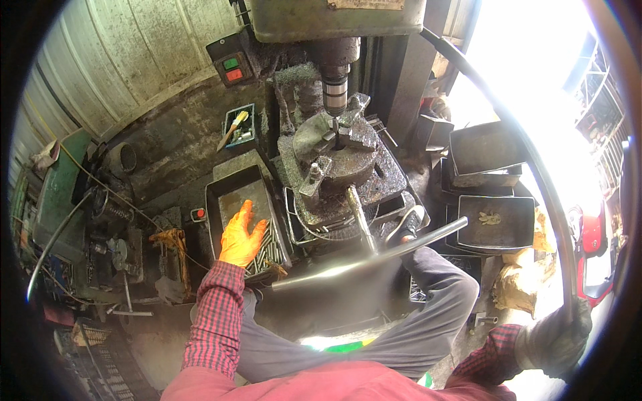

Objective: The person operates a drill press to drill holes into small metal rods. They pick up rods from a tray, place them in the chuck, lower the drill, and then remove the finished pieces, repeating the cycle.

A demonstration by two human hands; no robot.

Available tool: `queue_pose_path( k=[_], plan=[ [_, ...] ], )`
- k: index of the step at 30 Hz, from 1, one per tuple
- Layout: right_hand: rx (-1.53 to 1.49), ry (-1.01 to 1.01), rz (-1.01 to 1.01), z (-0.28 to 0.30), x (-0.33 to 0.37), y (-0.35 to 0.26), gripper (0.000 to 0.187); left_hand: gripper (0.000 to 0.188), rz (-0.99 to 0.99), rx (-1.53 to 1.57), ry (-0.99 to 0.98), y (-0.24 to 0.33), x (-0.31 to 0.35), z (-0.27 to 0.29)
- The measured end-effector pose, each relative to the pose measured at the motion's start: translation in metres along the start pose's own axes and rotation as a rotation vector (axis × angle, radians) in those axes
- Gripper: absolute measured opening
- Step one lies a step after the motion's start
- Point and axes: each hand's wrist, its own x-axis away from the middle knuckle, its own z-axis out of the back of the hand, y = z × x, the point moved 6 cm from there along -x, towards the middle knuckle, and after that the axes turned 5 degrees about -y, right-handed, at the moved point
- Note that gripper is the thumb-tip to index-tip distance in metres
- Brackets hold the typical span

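Observation:
My left hand (242, 239), in an orange glove, is over a dark metal tray (212, 200) with its fingers spread and nothing seen in them. Several thin metal pins (269, 250) lie in the tray beside it. At the far right my right hand (556, 337), in a grey glove, is closed round the lower end of a long curved lever (539, 175) that rises to the drill press (338, 17). Below the press's drill chuck (334, 88), a round chuck vise (334, 155) sits on the oily machine table. A blurred T-shaped handle (374, 259) sticks out from the vise toward me.
A switch box (231, 61) with green and red buttons is at the upper left. Below it, a small blue bin (241, 127) holds a brush (234, 127). Metal trays (496, 220) are stacked on the right, one with a pale glove inside. Another machine (120, 257) stands left.

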Motion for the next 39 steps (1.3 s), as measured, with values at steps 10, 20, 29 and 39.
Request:
queue_pose_path(
  k=[10,20,29,39],
  plan=[
    [0.006,-0.003,0.014,0.013,0.003,-0.013,0.039,0.074,-0.007,-0.006,0.006,-0.002,0.001,0.003],
    [0.041,-0.28,-0.164,-0.011,0.032,-0.006,0.043,0.075,-0.007,-0.012,0.017,-0.001,0.003,0.006],
    [-0.016,-0.076,0.0,0.003,0.034,-0.015,0.033,0.075,-0.005,-0.021,0.012,0.001,0.003,0.007],
    [0.165,0.179,0.054,0.005,0.023,-0.014,0.033,0.075,-0.032,-0.003,0.04,0.0,-0.005,0.005]
  ],
)
